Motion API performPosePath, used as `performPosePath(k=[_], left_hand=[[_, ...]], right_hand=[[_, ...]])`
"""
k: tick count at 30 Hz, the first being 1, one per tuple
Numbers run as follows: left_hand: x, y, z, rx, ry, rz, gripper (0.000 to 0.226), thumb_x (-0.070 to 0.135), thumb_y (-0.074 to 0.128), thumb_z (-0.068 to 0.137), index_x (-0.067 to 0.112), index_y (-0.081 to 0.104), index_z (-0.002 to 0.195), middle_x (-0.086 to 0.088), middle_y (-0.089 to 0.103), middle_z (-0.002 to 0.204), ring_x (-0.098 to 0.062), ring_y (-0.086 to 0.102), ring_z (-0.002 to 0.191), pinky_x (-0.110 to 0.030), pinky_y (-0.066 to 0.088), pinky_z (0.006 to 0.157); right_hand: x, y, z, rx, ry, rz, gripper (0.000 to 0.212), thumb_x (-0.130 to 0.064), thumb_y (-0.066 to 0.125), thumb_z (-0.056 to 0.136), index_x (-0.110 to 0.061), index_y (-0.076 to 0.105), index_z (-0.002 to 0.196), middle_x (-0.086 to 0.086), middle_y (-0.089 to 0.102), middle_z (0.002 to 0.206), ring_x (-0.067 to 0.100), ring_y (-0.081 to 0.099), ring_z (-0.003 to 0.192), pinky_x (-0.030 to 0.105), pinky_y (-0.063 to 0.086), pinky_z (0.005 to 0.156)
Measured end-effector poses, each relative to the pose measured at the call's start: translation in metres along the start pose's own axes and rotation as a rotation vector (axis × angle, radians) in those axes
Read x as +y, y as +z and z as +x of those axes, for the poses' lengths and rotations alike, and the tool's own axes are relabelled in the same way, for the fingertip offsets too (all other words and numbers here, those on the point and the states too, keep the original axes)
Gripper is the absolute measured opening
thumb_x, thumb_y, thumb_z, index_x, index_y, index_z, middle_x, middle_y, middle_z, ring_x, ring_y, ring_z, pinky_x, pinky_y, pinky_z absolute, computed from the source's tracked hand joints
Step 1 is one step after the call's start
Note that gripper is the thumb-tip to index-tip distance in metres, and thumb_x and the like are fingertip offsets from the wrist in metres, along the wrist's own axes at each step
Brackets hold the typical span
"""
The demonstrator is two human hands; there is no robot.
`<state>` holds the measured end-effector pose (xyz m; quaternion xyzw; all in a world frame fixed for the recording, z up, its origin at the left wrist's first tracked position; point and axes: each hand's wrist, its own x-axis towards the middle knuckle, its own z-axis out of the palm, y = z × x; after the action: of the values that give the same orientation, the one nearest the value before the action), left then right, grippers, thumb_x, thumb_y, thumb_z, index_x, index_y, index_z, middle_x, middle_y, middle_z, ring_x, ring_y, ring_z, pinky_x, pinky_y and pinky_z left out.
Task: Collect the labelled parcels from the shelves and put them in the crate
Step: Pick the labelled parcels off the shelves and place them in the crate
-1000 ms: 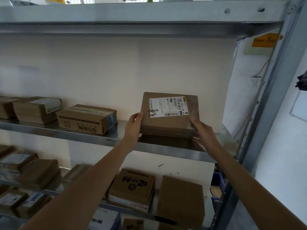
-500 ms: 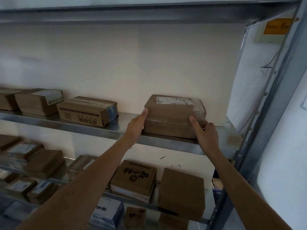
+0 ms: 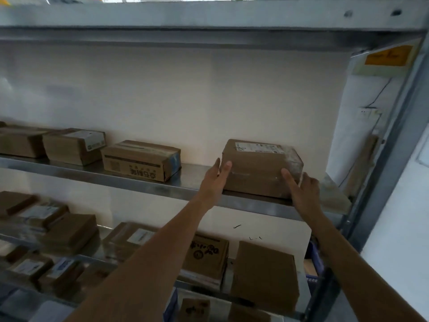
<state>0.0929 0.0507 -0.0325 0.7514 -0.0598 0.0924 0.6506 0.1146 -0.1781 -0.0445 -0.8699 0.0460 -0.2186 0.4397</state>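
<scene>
A brown cardboard parcel [image 3: 257, 173] with a white label on its top lies flat at the right end of the middle metal shelf [image 3: 148, 183]. My left hand [image 3: 214, 180] presses flat against the parcel's left side. Against its front right corner lies my right hand [image 3: 301, 191], fingers stretched up the box. Both hands clamp the parcel between them. No crate shows clearly.
Further left on the same shelf sit a printed carton [image 3: 141, 159] and a labelled box [image 3: 74, 145]. The lower shelf holds several parcels, among them a plain brown one [image 3: 264, 273]. A steel upright [image 3: 383, 173] bounds the right side, with something blue [image 3: 315, 259] low behind it.
The parcel was tilted up with its label facing me; it now lies flat on the shelf with the label on top. Both hands stay on its sides.
</scene>
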Motion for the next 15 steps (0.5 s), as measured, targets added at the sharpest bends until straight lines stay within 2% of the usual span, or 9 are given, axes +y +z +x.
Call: performPosePath(k=[2,3,5,7,9,10,12,13,15], left_hand=[[-0.004,-0.007,-0.006,0.084,0.019,-0.057,0.073,0.067,0.043,0.087,0.030,0.029,0.148,0.005,0.035,0.149,-0.015,0.034,0.137,-0.034,0.027,0.115],[-0.009,-0.017,-0.011,0.139,0.068,-0.047,0.060,0.057,0.045,0.092,0.029,0.035,0.144,0.006,0.038,0.144,-0.013,0.037,0.134,-0.029,0.030,0.111],[-0.016,-0.048,-0.022,0.226,0.275,0.008,0.032,0.038,0.049,0.097,0.031,0.050,0.129,0.008,0.051,0.125,-0.007,0.051,0.115,-0.024,0.043,0.098],[-0.017,-0.093,-0.027,0.278,0.456,0.060,0.022,0.026,0.048,0.098,0.025,0.056,0.118,0.009,0.055,0.108,-0.001,0.053,0.095,-0.016,0.044,0.085],[-0.011,-0.142,-0.028,0.338,0.592,0.159,0.024,0.025,0.046,0.096,0.017,0.056,0.116,0.004,0.053,0.107,-0.001,0.051,0.094,-0.011,0.040,0.083],[-0.009,-0.166,-0.025,0.376,0.633,0.226,0.029,0.027,0.045,0.094,0.015,0.055,0.118,0.001,0.052,0.112,-0.005,0.050,0.100,-0.013,0.040,0.088],[-0.013,-0.213,-0.016,0.479,0.668,0.364,0.039,0.030,0.045,0.091,0.011,0.051,0.125,-0.004,0.048,0.125,-0.014,0.048,0.115,-0.027,0.040,0.100],[-0.019,-0.233,-0.011,0.539,0.639,0.412,0.043,0.031,0.046,0.090,0.011,0.049,0.128,-0.007,0.046,0.130,-0.019,0.045,0.120,-0.034,0.039,0.103],[-0.033,-0.267,-0.002,0.589,0.473,0.402,0.050,0.032,0.047,0.091,0.012,0.041,0.137,-0.011,0.037,0.141,-0.026,0.037,0.129,-0.044,0.035,0.108]], right_hand=[[-0.012,0.004,-0.018,0.242,0.005,-0.013,0.106,-0.081,0.041,0.073,-0.006,0.031,0.147,0.025,0.034,0.148,0.041,0.033,0.136,0.053,0.030,0.111],[-0.022,0.010,-0.032,0.382,-0.053,-0.012,0.099,-0.073,0.045,0.078,-0.005,0.030,0.148,0.025,0.033,0.148,0.041,0.032,0.136,0.051,0.030,0.110],[-0.048,0.030,-0.057,0.568,-0.197,0.022,0.081,-0.056,0.053,0.086,-0.005,0.033,0.145,0.024,0.035,0.144,0.039,0.034,0.131,0.048,0.032,0.107],[-0.086,0.065,-0.076,0.627,-0.321,0.082,0.070,-0.048,0.055,0.090,-0.007,0.034,0.143,0.022,0.034,0.143,0.037,0.035,0.129,0.046,0.034,0.106],[-0.129,0.110,-0.089,0.575,-0.376,0.182,0.064,-0.046,0.053,0.091,-0.008,0.037,0.141,0.021,0.035,0.140,0.034,0.037,0.129,0.043,0.035,0.107],[-0.149,0.133,-0.095,0.488,-0.371,0.234,0.064,-0.046,0.053,0.091,-0.008,0.039,0.140,0.019,0.036,0.140,0.032,0.037,0.129,0.041,0.034,0.108],[-0.184,0.175,-0.108,0.219,-0.315,0.328,0.065,-0.047,0.056,0.093,-0.011,0.036,0.144,0.012,0.033,0.144,0.024,0.035,0.132,0.036,0.031,0.111],[-0.195,0.193,-0.113,0.084,-0.276,0.343,0.067,-0.046,0.057,0.094,-0.014,0.032,0.147,0.008,0.030,0.146,0.021,0.034,0.135,0.033,0.030,0.113],[-0.207,0.220,-0.121,-0.118,-0.177,0.321,0.075,-0.045,0.058,0.093,-0.015,0.022,0.152,0.005,0.024,0.153,0.020,0.030,0.140,0.030,0.026,0.114]])
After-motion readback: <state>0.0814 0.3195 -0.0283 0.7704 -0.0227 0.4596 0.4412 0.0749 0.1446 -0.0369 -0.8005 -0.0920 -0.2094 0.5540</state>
